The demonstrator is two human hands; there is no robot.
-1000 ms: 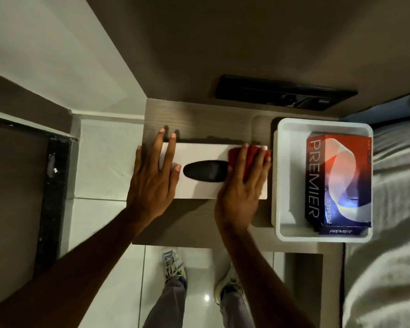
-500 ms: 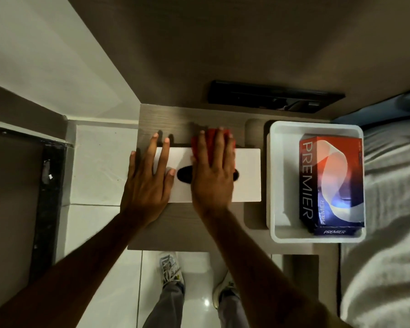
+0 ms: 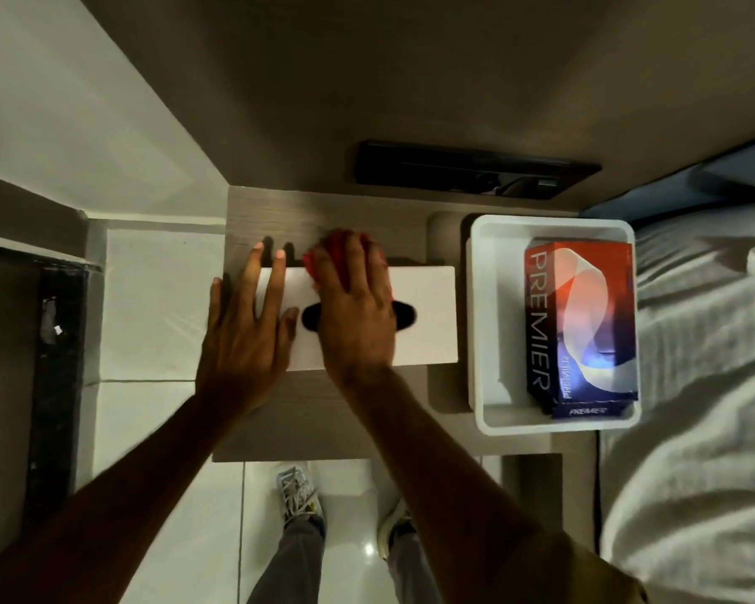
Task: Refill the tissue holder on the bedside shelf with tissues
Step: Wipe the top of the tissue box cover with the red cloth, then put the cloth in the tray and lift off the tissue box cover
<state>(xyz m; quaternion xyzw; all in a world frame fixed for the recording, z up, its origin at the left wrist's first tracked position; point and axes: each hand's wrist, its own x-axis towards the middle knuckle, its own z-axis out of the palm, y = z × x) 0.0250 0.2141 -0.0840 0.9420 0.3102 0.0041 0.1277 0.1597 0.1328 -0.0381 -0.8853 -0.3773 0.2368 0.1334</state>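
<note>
A white tissue holder [image 3: 428, 316] with a dark oval slot lies flat on the wooden bedside shelf [image 3: 306, 411]. My left hand [image 3: 245, 337] rests flat on its left end, fingers spread. My right hand [image 3: 356, 311] presses a red cloth [image 3: 341, 250] onto the holder's top, over the slot's middle and the far edge. To the right, a white tray [image 3: 480, 324] holds a red and blue PREMIER tissue box [image 3: 580, 324], with a second pack beneath it.
A dark panel [image 3: 476, 170] is set in the wall behind the shelf. A bed with white sheets [image 3: 698, 385] lies to the right. White floor tiles [image 3: 149, 307] and my shoes [image 3: 297, 494] show below the shelf's front edge.
My right hand has slid the red cloth from the holder's right end leftward to its middle and far edge. My left hand has stayed on the left end.
</note>
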